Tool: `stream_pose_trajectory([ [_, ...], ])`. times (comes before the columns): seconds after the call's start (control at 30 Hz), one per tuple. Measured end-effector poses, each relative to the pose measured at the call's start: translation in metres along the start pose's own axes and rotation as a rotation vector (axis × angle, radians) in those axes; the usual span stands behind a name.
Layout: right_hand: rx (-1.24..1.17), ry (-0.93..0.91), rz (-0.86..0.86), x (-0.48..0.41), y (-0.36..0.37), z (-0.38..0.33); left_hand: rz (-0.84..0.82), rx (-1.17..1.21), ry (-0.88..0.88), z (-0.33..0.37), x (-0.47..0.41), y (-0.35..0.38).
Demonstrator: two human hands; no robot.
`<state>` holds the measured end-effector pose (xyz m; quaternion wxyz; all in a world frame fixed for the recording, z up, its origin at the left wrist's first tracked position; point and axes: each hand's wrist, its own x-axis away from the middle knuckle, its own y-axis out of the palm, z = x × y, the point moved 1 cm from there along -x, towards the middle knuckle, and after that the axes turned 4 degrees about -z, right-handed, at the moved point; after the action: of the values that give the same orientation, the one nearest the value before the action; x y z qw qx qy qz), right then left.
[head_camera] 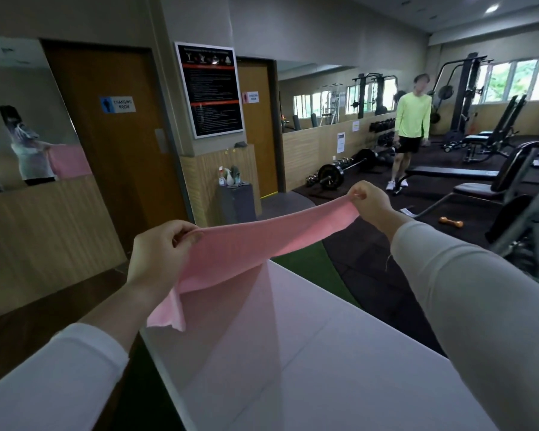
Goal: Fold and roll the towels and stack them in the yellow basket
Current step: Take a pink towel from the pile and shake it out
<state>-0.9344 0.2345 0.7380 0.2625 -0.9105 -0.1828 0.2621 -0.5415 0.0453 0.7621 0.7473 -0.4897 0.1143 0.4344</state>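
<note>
towel (262, 244) held spread in the air above table (339, 353) | left hand (159, 253) pinches its near corner, right hand (372, 203) pinches far corner | progress: early, towel unfolded, no fold or roll yet; basket not in view

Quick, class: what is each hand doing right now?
Left hand: pinches one corner of the pink towel.
Right hand: pinches the other corner.

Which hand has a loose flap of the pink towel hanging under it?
The left hand: a flap of the pink towel droops below it, while the right hand pinches its end with nothing hanging.
</note>
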Motion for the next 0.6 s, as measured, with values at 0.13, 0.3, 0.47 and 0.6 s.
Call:
stream_pose_trajectory([
  [0.13,0.015,0.028,-0.020,0.047,-0.029,0.024,-0.004,0.037,-0.031,0.028,0.048,0.007],
  [0.3,0.031,0.068,-0.051,0.091,-0.062,0.054,-0.061,0.031,-0.047,0.064,0.098,0.021],
  [0.47,0.054,0.083,-0.095,0.117,-0.090,0.085,-0.103,-0.040,-0.112,0.091,0.132,0.042],
  [0.6,0.081,0.107,-0.141,0.131,-0.106,0.115,-0.099,-0.064,-0.129,0.121,0.159,0.064],
])
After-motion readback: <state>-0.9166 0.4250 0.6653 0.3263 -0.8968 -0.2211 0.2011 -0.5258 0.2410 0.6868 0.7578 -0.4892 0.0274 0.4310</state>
